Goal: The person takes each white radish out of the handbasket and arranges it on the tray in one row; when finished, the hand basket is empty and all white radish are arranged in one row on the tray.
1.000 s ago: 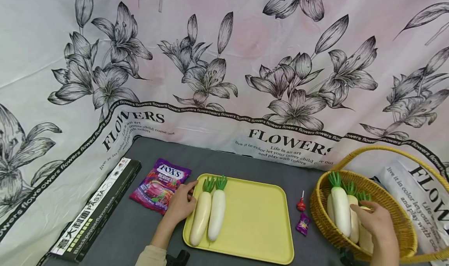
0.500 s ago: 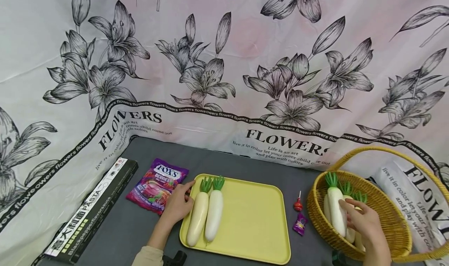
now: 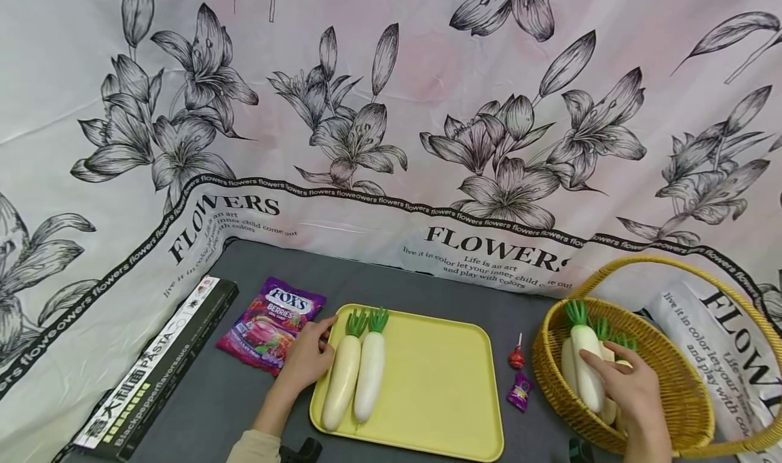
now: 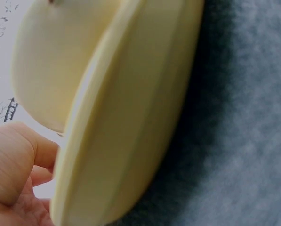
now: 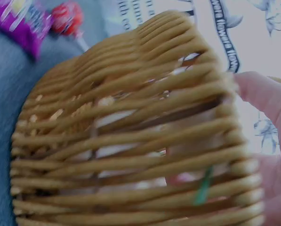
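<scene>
Two white radishes with green tops lie side by side at the left of a yellow tray [image 3: 436,388], the cream radish [image 3: 342,385] outermost and the whiter radish [image 3: 370,378] beside it. My left hand [image 3: 307,354] grips the tray's left rim, thumb and fingers at its edge in the left wrist view. Inside a wicker basket [image 3: 684,388] at the right, several more radishes lean together. My right hand [image 3: 629,381] reaches over them, its thumb across the front white radish [image 3: 589,375] and its other fingers spread to the right. The basket wall [image 5: 131,146] hides most of this hand in its wrist view.
A purple candy bag [image 3: 271,324] and a long black pasta box [image 3: 159,364] lie left of the tray. Between tray and basket are a red lollipop [image 3: 516,359] and a purple wrapped candy [image 3: 520,391]. The basket's handle [image 3: 678,263] arches up behind my right hand.
My right hand has shifted left within the basket, from the radishes at the right to the front white one. The left hand stays at the tray's rim. The head view has drifted slightly.
</scene>
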`<state>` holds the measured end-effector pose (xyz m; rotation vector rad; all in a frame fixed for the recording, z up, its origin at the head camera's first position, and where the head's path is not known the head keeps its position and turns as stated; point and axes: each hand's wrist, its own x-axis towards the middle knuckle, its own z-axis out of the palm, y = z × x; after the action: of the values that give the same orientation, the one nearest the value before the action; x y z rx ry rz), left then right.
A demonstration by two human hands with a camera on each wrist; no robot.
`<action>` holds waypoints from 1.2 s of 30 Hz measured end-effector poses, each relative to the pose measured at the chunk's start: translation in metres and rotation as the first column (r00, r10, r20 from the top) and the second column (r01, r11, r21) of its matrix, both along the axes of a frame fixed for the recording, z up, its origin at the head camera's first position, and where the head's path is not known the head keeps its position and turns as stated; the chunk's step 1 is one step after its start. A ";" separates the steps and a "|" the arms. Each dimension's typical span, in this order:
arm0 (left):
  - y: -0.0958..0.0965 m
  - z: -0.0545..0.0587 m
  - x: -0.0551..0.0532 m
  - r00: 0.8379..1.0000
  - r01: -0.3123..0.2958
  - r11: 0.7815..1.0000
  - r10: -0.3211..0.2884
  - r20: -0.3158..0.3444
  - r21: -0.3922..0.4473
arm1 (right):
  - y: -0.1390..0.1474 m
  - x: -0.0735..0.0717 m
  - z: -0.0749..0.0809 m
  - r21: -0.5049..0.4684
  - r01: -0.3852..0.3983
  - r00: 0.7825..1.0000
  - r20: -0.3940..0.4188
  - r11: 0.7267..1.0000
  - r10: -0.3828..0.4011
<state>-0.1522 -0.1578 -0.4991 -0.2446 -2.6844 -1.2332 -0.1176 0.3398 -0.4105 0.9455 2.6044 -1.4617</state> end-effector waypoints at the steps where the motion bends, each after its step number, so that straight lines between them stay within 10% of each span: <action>1: 0.000 0.000 0.000 1.000 -0.003 1.000 0.003 0.000 0.002 | -0.001 0.001 0.002 -0.006 0.022 1.000 -0.013 1.000 -0.022; 10: 0.002 0.000 0.000 1.000 -0.006 1.000 0.006 0.003 0.008 | -0.020 0.011 0.022 -0.122 0.245 0.950 -0.171 0.962 -0.263; 16: 0.004 0.002 -0.002 1.000 -0.002 1.000 0.002 -0.013 0.007 | -0.030 0.012 0.028 -0.591 0.289 0.816 -0.260 0.753 -0.517; 20: 0.004 0.003 -0.002 1.000 -0.001 1.000 0.001 -0.003 0.013 | -0.039 0.012 0.026 -0.708 0.222 0.820 -0.237 0.670 -0.521; 36: 0.000 0.002 0.001 1.000 -0.005 1.000 0.005 0.012 0.003 | -0.081 0.006 0.012 -0.596 0.012 0.928 -0.293 0.803 -0.231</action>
<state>-0.1513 -0.1576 -0.4974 -0.2302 -2.6910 -1.2412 -0.1112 0.2590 -0.3984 0.8326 2.0341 -2.4695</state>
